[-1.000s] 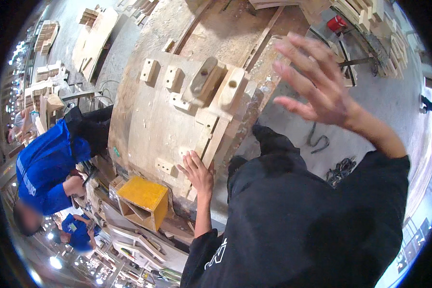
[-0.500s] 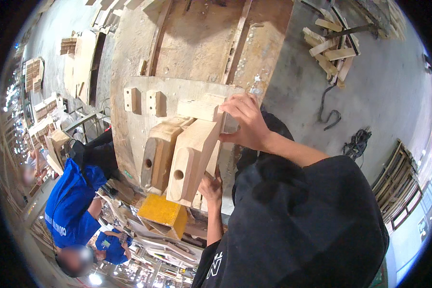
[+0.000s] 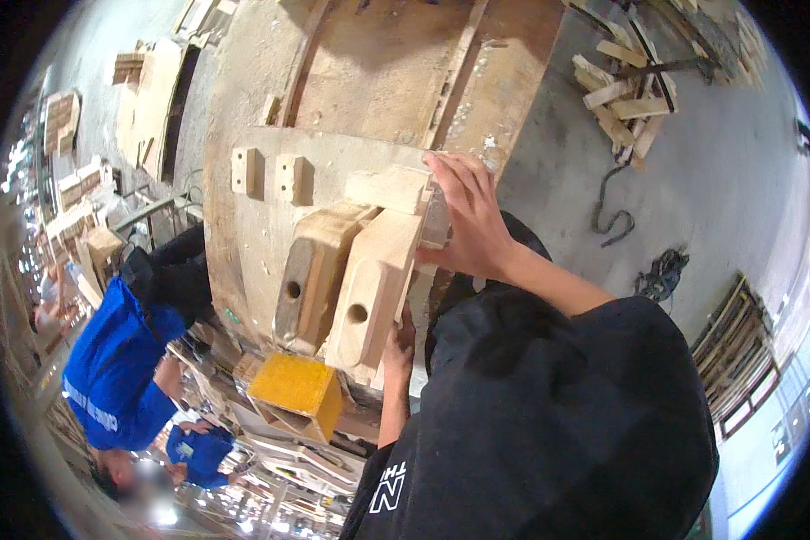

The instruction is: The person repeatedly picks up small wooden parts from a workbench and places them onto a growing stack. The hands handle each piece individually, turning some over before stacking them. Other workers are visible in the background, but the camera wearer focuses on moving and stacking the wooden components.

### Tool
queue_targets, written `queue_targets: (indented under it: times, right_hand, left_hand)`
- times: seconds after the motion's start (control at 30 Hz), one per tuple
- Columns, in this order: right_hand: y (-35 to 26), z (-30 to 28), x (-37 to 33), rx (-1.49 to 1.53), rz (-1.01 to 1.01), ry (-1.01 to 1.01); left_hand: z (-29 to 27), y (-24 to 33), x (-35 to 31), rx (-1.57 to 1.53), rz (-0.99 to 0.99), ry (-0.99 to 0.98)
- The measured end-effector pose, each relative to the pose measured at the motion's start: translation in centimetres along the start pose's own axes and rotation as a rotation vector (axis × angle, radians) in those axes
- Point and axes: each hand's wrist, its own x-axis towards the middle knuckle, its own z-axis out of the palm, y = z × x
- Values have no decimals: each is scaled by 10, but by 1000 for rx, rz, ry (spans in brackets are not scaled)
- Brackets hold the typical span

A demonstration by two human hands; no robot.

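1. Right hand (image 3: 468, 211): thumb and fingers widely spread at pale block's (image 3: 372, 279) far right edge; firmness cannot be told.
2. Left hand (image 3: 399, 346): near end, partly hidden; grip cannot be told.
3. Pale block: over board (image 3: 263, 238), beside darker block (image 3: 319, 270); probably stiff, heavyish; both ends suit holding.
4. Yellow box (image 3: 295, 382): open-sided; contents unclear.
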Motion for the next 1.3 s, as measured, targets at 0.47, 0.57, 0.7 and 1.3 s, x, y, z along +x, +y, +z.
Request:
queue_targets:
  times: [0.47, 0.57, 0.7, 1.3]
  right_hand:
    - [-33, 52, -31, 513, 360, 66]
    - [-20, 56, -30, 23, 57, 68]
    - [-17, 54, -23, -132, -95, 101]
    - [11, -3, -3, 891, 431, -332]
  left_hand:
    - [-4, -19, -14, -89, -141, 1]
    - [3, -20, -17, -75, -141, 85]
    - [4, -7, -39, 42, -481, 215]
    - [25, -40, -188, -589, -1128, 582]
